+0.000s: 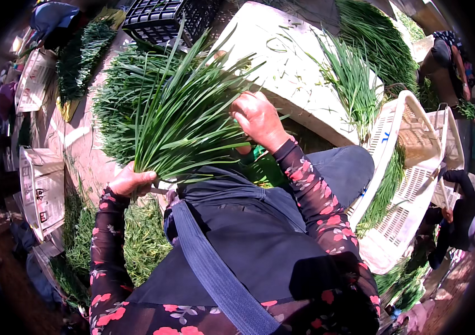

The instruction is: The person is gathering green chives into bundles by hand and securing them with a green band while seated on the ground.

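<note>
My left hand [130, 180] grips a fanned bunch of long, flat green leaves, apparently garlic chives [187, 121], by the stem end above my lap. The leaf tips spread up and to the right. My right hand [260, 119] is beside the right edge of the fan, its fingers curled. Whether it pinches any leaves is hidden. Behind the bunch lies a thick heap of similar leaves [116, 96]. A white slab, apparently foam [279, 71], stands just beyond my right hand, with leaf scraps and a loose bunch [352, 79] on it.
At my right, a white plastic crate [413, 184] holds more leaves. A black crate [153, 21] stands at the back. Another white crate [44, 192] is at left, near loose greens [147, 238]. A large leaf pile [375, 42] lies beyond the slab. Other people [463, 213] are at the edges.
</note>
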`<state>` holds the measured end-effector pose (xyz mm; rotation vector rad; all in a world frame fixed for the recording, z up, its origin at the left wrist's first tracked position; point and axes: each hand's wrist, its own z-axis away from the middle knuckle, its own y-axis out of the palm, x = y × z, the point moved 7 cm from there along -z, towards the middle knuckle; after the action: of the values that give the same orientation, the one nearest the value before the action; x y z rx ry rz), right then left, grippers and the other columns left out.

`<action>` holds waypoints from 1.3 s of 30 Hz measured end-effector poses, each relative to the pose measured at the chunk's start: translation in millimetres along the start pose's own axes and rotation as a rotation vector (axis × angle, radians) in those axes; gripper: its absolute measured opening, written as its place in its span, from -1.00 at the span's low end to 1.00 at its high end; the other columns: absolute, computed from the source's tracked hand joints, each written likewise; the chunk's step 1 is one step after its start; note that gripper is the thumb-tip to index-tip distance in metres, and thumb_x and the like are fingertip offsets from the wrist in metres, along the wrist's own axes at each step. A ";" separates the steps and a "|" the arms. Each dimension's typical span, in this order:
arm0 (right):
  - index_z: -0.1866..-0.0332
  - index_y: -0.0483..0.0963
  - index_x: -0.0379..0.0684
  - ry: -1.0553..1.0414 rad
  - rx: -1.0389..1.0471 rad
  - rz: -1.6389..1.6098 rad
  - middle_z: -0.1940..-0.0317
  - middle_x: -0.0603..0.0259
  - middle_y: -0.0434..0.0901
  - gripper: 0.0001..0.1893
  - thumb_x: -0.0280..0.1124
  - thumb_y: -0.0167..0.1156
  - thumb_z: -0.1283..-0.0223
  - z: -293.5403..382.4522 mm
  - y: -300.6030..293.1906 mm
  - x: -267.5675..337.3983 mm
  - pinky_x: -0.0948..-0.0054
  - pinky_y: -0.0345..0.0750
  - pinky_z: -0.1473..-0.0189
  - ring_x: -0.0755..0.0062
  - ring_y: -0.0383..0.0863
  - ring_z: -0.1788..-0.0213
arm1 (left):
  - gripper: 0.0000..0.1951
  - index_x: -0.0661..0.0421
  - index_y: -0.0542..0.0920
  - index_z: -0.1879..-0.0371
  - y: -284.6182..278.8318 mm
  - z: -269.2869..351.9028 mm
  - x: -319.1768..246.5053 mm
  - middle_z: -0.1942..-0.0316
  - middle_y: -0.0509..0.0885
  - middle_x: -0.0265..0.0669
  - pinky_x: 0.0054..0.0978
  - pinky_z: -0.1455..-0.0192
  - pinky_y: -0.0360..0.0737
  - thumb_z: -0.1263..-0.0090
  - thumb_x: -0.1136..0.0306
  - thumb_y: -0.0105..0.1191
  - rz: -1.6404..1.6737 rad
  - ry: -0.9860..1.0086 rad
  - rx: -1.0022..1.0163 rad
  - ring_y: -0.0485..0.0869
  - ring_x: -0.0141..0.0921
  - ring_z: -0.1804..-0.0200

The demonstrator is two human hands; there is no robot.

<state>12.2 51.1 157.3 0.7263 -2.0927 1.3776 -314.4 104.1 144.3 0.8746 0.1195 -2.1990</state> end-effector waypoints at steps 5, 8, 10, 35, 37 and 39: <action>0.21 0.49 -0.25 0.135 0.142 -0.436 0.42 0.14 0.56 -0.77 -0.42 0.26 -0.01 -2.3 1.3 3.3 0.20 0.55 0.21 0.05 0.58 0.33 | -0.68 0.10 0.48 0.19 -3.1 -1.1 1.1 0.58 0.49 -0.41 -0.62 0.69 0.23 -0.21 0.25 0.30 0.012 0.014 -0.016 0.34 -0.56 0.70; 0.31 0.51 -0.18 -0.032 0.086 -0.118 0.41 0.24 0.53 -0.83 -0.38 0.26 0.00 -4.2 -3.3 14.1 0.27 0.57 0.26 0.22 0.59 0.30 | -0.73 0.10 0.48 0.27 0.1 -0.6 -1.2 0.60 0.50 -0.39 -0.61 0.66 0.26 -0.23 0.26 0.29 0.030 0.031 -0.017 0.33 -0.57 0.68; 0.42 0.48 -0.11 -0.200 0.083 0.303 0.46 0.30 0.45 -0.91 -0.39 0.19 0.05 -1.5 -2.9 22.9 0.37 0.57 0.34 0.32 0.55 0.31 | -0.73 0.11 0.48 0.28 0.8 -2.3 0.3 0.60 0.50 -0.39 -0.61 0.67 0.25 -0.23 0.28 0.29 0.078 0.001 0.038 0.34 -0.56 0.69; 0.13 0.59 -0.26 0.411 -0.035 -0.198 0.33 0.13 0.69 -0.76 -0.40 0.29 -0.10 7.0 -36.3 -25.1 0.49 0.58 0.16 0.47 0.68 0.27 | -0.71 0.09 0.48 0.30 -0.5 -0.6 4.8 0.59 0.45 -0.43 -0.61 0.67 0.24 -0.19 0.26 0.32 0.071 0.031 0.001 0.35 -0.57 0.67; 0.21 0.58 -0.26 0.249 -0.191 -0.097 0.45 0.12 0.65 -0.82 -0.39 0.26 -0.13 5.1 -35.6 -24.2 0.40 0.58 0.26 0.35 0.67 0.39 | -0.71 0.09 0.48 0.31 2.8 0.1 2.0 0.60 0.45 -0.43 -0.61 0.67 0.24 -0.19 0.26 0.32 0.061 0.040 0.004 0.36 -0.57 0.67; 0.20 0.58 -0.28 0.468 -0.352 -0.318 0.48 0.22 0.64 -0.82 -0.37 0.21 -0.22 11.7 -38.4 -49.7 0.47 0.56 0.35 0.51 0.61 0.45 | -0.71 0.09 0.48 0.31 6.9 0.7 -3.0 0.61 0.45 -0.42 -0.60 0.67 0.25 -0.20 0.25 0.32 0.046 0.048 0.009 0.36 -0.57 0.67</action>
<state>72.6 34.6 144.3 0.5016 -1.6957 0.8713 -308.7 100.8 147.9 0.9266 0.1123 -2.1383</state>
